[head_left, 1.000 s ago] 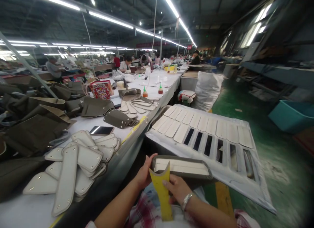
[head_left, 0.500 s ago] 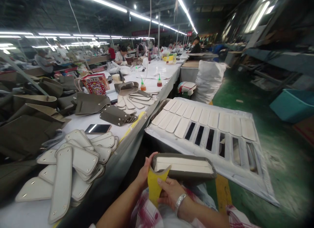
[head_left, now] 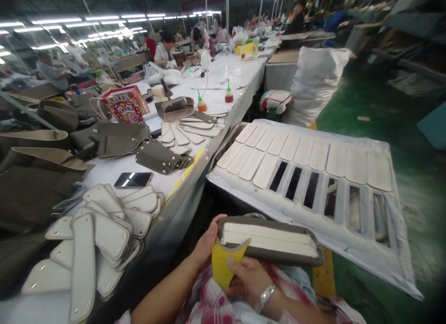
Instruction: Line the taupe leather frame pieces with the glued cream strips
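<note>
In my lap lies a dark olive leather bag body [head_left: 285,255], tilted, with a long cream panel [head_left: 268,237] along its upward face. My left hand [head_left: 208,243] is closed around its left end, with the thumb side at the corner. A yellow sheet piece [head_left: 223,263] with a curved, notched top edge stands against that same end. Between thumb and fingers, my right hand [head_left: 248,275] pinches the yellow piece by its right side. The fingers behind the piece are partly hidden.
Loose white snap-studded straps [head_left: 83,263], a phone [head_left: 133,179] and olive leather pieces [head_left: 156,157] lie on the table to the left. Glue bottles [head_left: 229,93] stand farther back. To the right, a slotted white board [head_left: 240,189] carries rows of cream strips.
The view has tipped downward, so the table and board appear higher. Both hands keep their hold; the yellow piece's notched top has shifted slightly right along the bag's end.
</note>
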Demonstrator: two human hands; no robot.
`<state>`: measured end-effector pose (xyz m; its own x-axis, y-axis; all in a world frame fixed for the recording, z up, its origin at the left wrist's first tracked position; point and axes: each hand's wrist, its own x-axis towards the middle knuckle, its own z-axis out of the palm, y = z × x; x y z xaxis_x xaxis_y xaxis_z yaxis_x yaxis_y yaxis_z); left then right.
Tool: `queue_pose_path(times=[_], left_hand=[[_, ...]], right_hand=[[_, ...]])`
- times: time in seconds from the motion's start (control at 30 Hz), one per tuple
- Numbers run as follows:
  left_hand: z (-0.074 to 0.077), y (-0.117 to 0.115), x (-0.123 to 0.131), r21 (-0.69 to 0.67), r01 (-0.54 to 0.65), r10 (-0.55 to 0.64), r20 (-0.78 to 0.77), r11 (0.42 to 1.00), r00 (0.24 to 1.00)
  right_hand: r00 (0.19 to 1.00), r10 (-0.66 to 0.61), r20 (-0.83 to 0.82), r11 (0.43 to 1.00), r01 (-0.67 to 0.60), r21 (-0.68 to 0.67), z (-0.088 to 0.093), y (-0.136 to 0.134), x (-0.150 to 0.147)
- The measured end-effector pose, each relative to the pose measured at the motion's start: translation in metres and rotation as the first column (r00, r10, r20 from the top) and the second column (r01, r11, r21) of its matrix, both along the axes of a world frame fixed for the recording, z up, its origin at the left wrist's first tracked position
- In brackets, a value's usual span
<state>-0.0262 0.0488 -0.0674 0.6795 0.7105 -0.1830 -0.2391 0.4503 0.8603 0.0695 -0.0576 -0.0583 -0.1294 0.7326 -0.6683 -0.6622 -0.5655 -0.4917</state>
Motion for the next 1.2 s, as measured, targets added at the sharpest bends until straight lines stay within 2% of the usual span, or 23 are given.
queue_pose_path(times=[0.1,0.23,0.3,0.37,0.4,0.43,0.5,0.53,0.57,0.6,0.63,0.67,0.73,0.93,1.0,1.03,1.07,1.1,1.13,1.17,1.2], left_hand=[[0.002,0.000,0.001,0.050,-0.007,0.011,-0.075,0.999,0.997],[0.004,0.003,-0.004,0.224,0.008,0.063,-0.306,0.974,0.950],[0.006,0.009,-0.009,0.279,0.057,0.056,-0.381,0.959,0.923],[0.012,0.018,-0.011,0.355,0.181,0.025,-0.503,0.917,0.864],[0.017,0.023,-0.010,0.430,0.263,0.053,-0.596,0.864,0.801],[0.023,0.027,-0.007,0.522,0.357,0.127,-0.682,0.774,0.720],[0.035,0.030,0.005,0.671,0.546,0.327,-0.731,0.502,0.599],[0.040,0.029,0.013,0.699,0.619,0.387,-0.714,0.358,0.583],[0.043,0.026,0.021,0.697,0.675,0.408,-0.704,0.240,0.582],[0.045,0.021,0.030,0.678,0.718,0.406,-0.706,0.155,0.580],[0.045,0.017,0.036,0.650,0.753,0.402,-0.720,0.104,0.566],[0.045,0.012,0.042,0.624,0.778,0.411,-0.731,0.078,0.545],[0.041,0.007,0.048,0.592,0.803,0.449,-0.737,0.067,0.506],[0.036,0.011,0.060,0.576,0.814,0.487,-0.733,0.073,0.475],[0.035,0.010,0.062,0.606,0.790,0.477,-0.723,0.090,0.500],[0.034,0.010,0.061,0.642,0.758,0.450,-0.714,0.113,0.537],[0.033,0.011,0.058,0.688,0.706,0.403,-0.701,0.167,0.588],[0.031,0.012,0.054,0.734,0.627,0.346,-0.677,0.262,0.649],[0.030,0.014,0.048,0.761,0.516,0.294,-0.635,0.392,0.714],[0.029,0.016,0.040,0.752,0.388,0.262,-0.582,0.532,0.770],[0.028,0.018,0.033,0.714,0.264,0.256,-0.531,0.649,0.808]], right_hand=[[0.998,0.023,-0.055,0.999,-0.025,-0.031,0.001,0.001,0.003],[1.000,0.012,-0.019,0.999,-0.013,-0.038,0.014,0.002,0.007],[1.000,0.006,0.006,0.999,-0.006,-0.038,0.020,0.003,0.007],[0.999,0.034,0.034,0.998,-0.032,-0.051,0.022,0.004,0.005],[0.997,0.057,0.052,0.996,-0.053,-0.071,0.022,0.005,0.004],[0.994,0.079,0.072,0.992,-0.072,-0.099,0.022,0.006,0.003],[0.990,0.092,0.104,0.987,-0.077,-0.141,0.023,0.007,0.000],[0.989,0.085,0.123,0.987,-0.066,-0.149,0.024,0.007,-0.001],[0.988,0.073,0.136,0.987,-0.052,-0.150,0.026,0.007,-0.002],[0.987,0.065,0.146,0.987,-0.042,-0.158,0.027,0.007,-0.002],[0.987,0.060,0.146,0.986,-0.035,-0.165,0.028,0.007,-0.002],[0.989,0.056,0.138,0.983,-0.031,-0.179,0.029,0.007,-0.001],[0.991,0.041,0.125,0.982,-0.016,-0.191,0.031,0.008,0.000],[0.995,0.015,0.096,0.983,0.002,-0.181,0.034,0.010,0.006],[0.996,0.013,0.093,0.984,0.003,-0.178,0.034,0.008,0.005],[0.995,0.022,0.092,0.986,-0.007,-0.169,0.033,0.006,0.004],[0.994,0.030,0.103,0.989,-0.015,-0.144,0.033,0.002,0.004],[0.992,0.034,0.124,0.995,-0.023,-0.094,0.032,-0.002,0.006],[0.987,0.024,0.156,1.000,-0.021,-0.024,0.032,-0.006,0.009],[0.981,-0.002,0.193,0.998,-0.010,0.061,0.032,-0.012,0.016],[0.972,-0.051,0.228,0.989,0.018,0.144,0.034,-0.018,0.026]])
